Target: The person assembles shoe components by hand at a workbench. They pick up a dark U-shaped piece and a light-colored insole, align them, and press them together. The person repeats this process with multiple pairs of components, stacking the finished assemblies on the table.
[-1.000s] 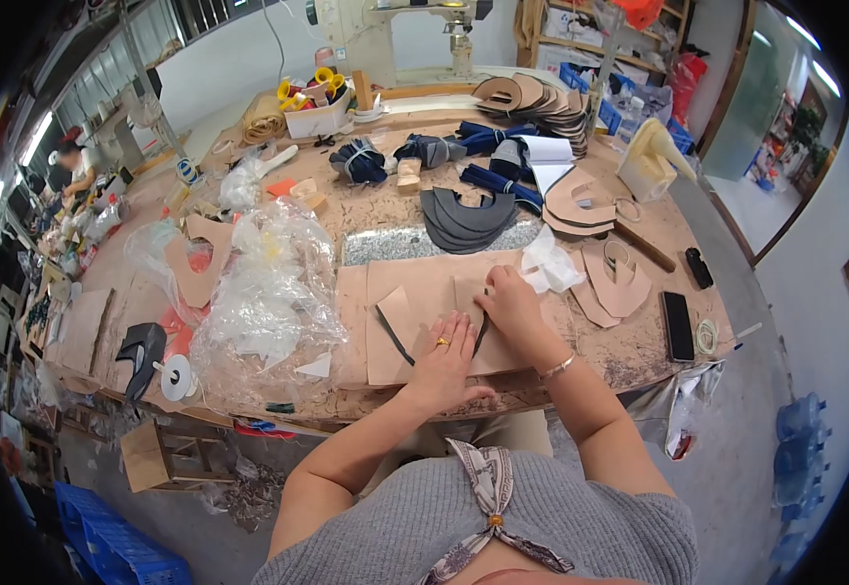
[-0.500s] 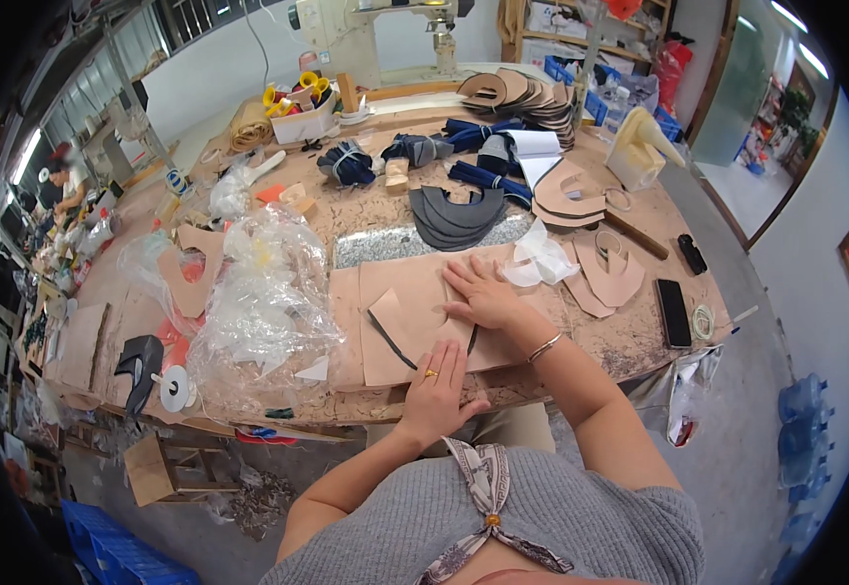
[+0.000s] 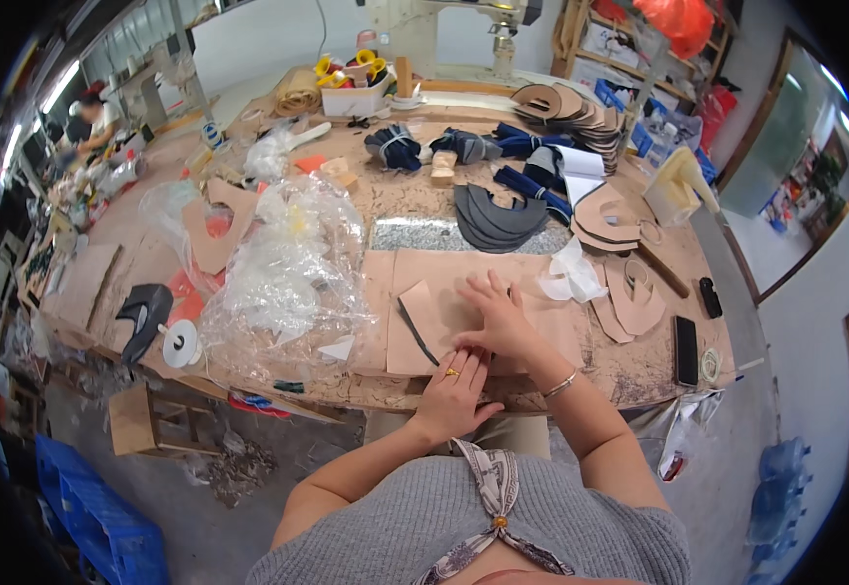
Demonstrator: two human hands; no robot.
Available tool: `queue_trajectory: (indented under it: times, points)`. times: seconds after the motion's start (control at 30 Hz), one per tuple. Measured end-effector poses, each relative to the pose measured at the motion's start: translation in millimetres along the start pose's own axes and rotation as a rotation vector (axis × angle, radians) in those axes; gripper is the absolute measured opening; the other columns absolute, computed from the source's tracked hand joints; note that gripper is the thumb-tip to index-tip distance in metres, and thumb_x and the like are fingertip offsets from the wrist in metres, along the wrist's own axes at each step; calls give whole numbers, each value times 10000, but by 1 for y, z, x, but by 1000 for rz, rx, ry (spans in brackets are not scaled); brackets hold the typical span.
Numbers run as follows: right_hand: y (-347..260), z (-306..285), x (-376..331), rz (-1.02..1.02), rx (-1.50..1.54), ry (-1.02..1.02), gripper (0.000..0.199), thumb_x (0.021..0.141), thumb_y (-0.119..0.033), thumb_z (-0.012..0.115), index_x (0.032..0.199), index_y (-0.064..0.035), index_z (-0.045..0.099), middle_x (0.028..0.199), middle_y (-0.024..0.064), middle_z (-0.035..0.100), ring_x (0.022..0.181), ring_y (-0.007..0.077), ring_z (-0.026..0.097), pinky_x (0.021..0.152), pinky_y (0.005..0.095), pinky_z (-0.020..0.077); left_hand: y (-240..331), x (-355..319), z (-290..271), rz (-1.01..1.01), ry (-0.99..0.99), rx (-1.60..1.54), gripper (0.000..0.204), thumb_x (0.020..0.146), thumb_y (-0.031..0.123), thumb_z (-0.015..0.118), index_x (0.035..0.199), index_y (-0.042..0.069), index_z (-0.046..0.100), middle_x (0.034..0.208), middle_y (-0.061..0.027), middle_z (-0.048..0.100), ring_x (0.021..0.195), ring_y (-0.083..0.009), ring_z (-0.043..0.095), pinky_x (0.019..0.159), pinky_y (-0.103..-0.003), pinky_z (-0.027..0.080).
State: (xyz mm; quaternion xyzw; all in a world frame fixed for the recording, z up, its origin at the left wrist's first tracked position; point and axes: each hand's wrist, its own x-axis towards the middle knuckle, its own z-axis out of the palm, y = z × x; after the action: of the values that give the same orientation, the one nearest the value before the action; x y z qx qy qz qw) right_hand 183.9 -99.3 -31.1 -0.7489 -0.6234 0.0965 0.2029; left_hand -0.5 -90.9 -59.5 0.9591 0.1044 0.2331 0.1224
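Observation:
Tan leather-like sheets [image 3: 556, 327] lie stacked at the table's near side. On top is a smaller tan piece [image 3: 432, 304] with a narrow black strip [image 3: 415, 330] along its slanting edge. My left hand [image 3: 454, 395] rests flat at the stack's near edge, fingers together and stretched out, a ring on one finger. Over the middle of the sheets is my right hand [image 3: 498, 320], fingers spread, its thumb close to the left fingertips. Neither hand visibly grips anything. What lies under the right palm is hidden.
Clear plastic wrapping [image 3: 283, 273] heaps up to the left, near a black tape dispenser [image 3: 144, 320]. Dark grey curved pieces [image 3: 498, 219] and bundled blue pieces [image 3: 532, 190] lie beyond. To the right are crumpled white paper [image 3: 573, 273], a hammer [image 3: 660, 268] and a phone [image 3: 685, 349].
My right hand has drawn back toward me and closer to my left hand, its fingers more spread. The left hand stays at the near edge. The whole view has shifted a little.

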Motion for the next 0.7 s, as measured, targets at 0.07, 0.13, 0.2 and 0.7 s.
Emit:
queue_trajectory:
  times: [0.07,0.13,0.2,0.7]
  points:
    - [-6,5,10,21,-16,46,853,641,-485,799,1350,-126,490,1489,149,353,1446,375,130,1094,665,33,-1,2,-1,19,10,2,804,810,490,627,1327,-95,431,1374,-235,439,1340,-351,359,1124,-442,243]
    - [-15,7,18,24,-57,18,847,649,-484,795,1355,-133,485,1502,148,332,1449,377,117,1087,675,24,0,2,-4,10,-14,-3,786,806,473,633,1313,-96,442,1377,-237,436,1339,-353,359,1123,-444,242]
    - [-15,24,36,70,7,14,841,655,-482,792,1356,-136,483,1516,148,305,1451,385,98,1081,683,8,-1,1,-5,6,-29,-8,770,801,459,639,1301,-96,453,1382,-239,432,1337,-356,361,1123,-445,242]
    - [-27,32,98,202,-69,136,724,689,-558,733,1252,-128,586,1487,118,361,1431,415,134,1065,711,34,3,3,1,-12,40,1,743,791,414,690,1313,-60,457,1363,-225,469,1303,-374,412,1095,-478,294]
